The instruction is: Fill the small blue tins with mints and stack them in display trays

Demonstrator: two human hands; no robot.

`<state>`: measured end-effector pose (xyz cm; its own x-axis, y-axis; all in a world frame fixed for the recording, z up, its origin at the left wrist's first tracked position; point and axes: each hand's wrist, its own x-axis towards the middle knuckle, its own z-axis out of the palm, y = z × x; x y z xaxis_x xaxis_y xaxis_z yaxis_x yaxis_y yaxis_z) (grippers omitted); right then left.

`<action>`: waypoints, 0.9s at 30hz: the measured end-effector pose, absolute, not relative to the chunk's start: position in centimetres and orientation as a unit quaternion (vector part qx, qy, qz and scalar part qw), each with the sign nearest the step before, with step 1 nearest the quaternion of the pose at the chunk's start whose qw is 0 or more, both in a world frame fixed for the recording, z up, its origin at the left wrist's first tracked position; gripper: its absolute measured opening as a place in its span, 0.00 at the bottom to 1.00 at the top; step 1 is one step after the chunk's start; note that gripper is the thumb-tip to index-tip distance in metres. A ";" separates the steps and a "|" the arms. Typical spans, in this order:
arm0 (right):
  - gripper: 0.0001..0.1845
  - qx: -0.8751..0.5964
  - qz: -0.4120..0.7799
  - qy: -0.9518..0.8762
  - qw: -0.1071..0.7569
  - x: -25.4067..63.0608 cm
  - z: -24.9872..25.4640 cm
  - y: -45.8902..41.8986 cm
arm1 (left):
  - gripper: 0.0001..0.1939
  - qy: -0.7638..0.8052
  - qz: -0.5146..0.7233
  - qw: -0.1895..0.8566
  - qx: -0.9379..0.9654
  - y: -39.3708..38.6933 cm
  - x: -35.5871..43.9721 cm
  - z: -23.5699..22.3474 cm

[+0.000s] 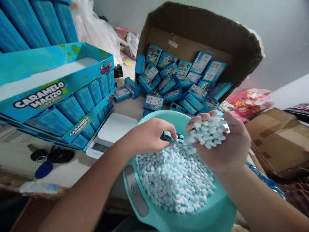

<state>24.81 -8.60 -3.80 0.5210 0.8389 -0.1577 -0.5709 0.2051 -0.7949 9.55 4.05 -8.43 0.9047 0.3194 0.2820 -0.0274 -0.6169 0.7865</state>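
A turquoise tub (205, 219) holds a heap of small pale blue and white candies (176, 180). Over its far side, my left hand (154, 133) bends down with its fingers round a small blue candy box (167, 136), mostly hidden behind the hand. A few candies lie at the box's near end by my fingertips. To the right, my right hand (231, 145) is cupped palm up above the tub and carries a pile of candies (209, 131). Some candies at the pile's left edge are blurred.
Many small blue boxes (166, 83) spill from a tipped cardboard carton (193, 19) behind the tub. Stacked display trays (55, 96) stand at left, beside a white scale (116, 127). A brown carton (280, 138) sits at right. Dark round lids (60, 155) lie at lower left.
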 end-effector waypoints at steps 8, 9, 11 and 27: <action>0.18 -0.452 0.447 -0.115 0.764 25.2 -5.4 -7.2 | 0.09 0.086 0.176 0.422 0.885 4.1 9.6 -8.6; 0.18 -0.453 0.450 -0.108 0.762 25.2 -5.5 -7.2 | 0.09 0.091 0.175 0.421 0.885 4.1 9.6 -8.6; 0.17 -0.458 0.448 -0.102 0.760 25.1 -5.6 -7.1 | 0.09 0.100 0.179 0.423 0.883 4.0 9.6 -8.5; 0.16 -0.461 0.293 -0.395 0.738 25.2 -6.2 -7.4 | 0.13 -0.001 0.274 0.324 0.905 4.1 9.9 -8.6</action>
